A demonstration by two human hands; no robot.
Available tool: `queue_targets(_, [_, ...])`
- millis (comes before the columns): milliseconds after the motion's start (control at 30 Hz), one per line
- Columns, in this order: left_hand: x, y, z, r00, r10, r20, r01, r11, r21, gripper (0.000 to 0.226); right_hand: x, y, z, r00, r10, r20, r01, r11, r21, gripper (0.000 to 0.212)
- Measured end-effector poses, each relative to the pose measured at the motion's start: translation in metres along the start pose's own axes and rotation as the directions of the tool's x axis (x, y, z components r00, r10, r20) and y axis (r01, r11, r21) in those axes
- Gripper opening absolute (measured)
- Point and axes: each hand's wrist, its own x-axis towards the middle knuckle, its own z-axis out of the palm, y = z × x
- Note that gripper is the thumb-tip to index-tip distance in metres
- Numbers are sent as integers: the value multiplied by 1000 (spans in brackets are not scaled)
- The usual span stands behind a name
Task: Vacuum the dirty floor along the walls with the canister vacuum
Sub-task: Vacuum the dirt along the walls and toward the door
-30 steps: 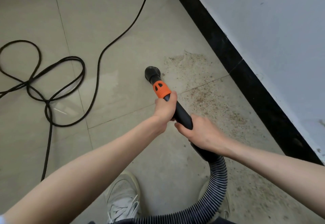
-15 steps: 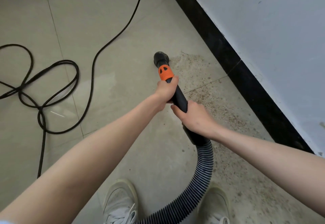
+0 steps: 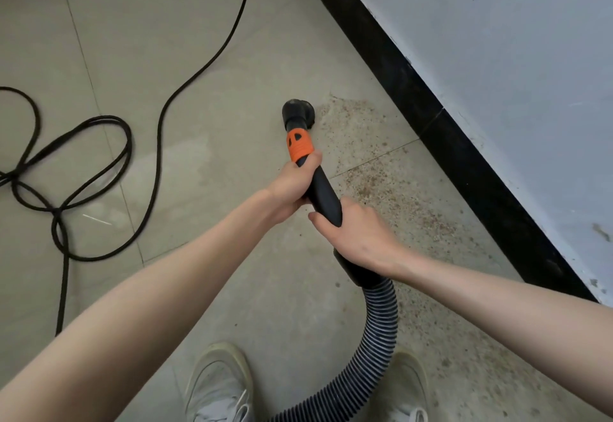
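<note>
Gritty tiled floor (image 3: 381, 163) by the black skirting (image 3: 464, 156); both grips clamp the vacuum wand (image 3: 323, 192), left hand (image 3: 293, 186) ahead of right hand (image 3: 360, 232), nozzle (image 3: 296, 112) down.

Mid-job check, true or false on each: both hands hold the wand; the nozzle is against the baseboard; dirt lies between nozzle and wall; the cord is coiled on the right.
1. Both hands grip the wand: left hand, right hand. True.
2. The nozzle touches the baseboard. False: floor shows between them.
3. Dirt lies between nozzle and wall. True.
4. The cord is looped on the right. False: on the left.
</note>
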Motion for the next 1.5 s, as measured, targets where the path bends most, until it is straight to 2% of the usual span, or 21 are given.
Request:
queue_targets(100, [-7, -12, 3, 1000, -8, 11, 8, 1000, -16, 26, -10, 10, 1, 997, -18, 71, 12, 995, 95, 40])
queue_targets(267, [-15, -21, 9, 999, -26, 30, 28, 998, -55, 27, -17, 29, -2, 975, -64, 214, -19, 930, 368, 39])
queue_targets(500, [-4, -4, 9, 1000, 13, -7, -13, 998, -60, 25, -2, 18, -1, 995, -52, 88, 25, 959, 283, 41])
queue_targets(833, [45, 43, 10, 990, 70, -126, -49, 986, 156, 38, 56, -8, -19, 999, -22, 47, 4, 934, 357, 44])
queue_targets(1133, [26, -2, 12, 987, 63, -149, -15, 953, 302, 50, 8, 14, 3, 999, 10, 41, -23, 947, 321, 43])
queue_targets(1200, [26, -4, 15, 984, 77, -163, -16, 938, 346, 51, 6, 17, 5, 998, 8, 59, -29, 928, 371, 42])
queue_targets(1300, [36, 14, 20, 982, 106, -155, -36, 917, 397, 47, 21, 12, -1, 999, 8, 43, -26, 902, 432, 43])
queue_targets(1500, [66, 55, 33, 989, 133, -59, -100, 914, 393, 35, 65, 4, -17, 999, 26, -19, -13, 870, 494, 44])
